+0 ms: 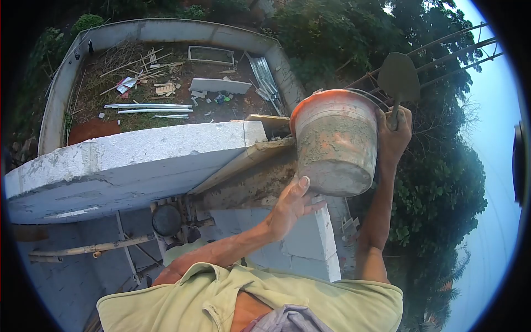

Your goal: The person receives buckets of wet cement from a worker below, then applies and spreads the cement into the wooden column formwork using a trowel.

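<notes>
An orange bucket [337, 141] coated with grey mortar is tilted, its base facing me and its rim turned away. My right hand [395, 133] is closed round the handle of a trowel [398, 77], whose blade points up, and presses against the bucket's right side near the wire handle. Below the bucket's base is my left hand [290, 209], fingers apart, with the fingertips at or near its lower left edge; whether they touch is hard to tell. What the bucket contains is hidden.
A white block wall [166, 138] runs across the left, with a wooden board [243, 160] beside it. Below are bamboo poles [110, 248] and a dark round container [166, 220]. A walled yard holds metal strips and planks; steel bars [453, 52] project at upper right.
</notes>
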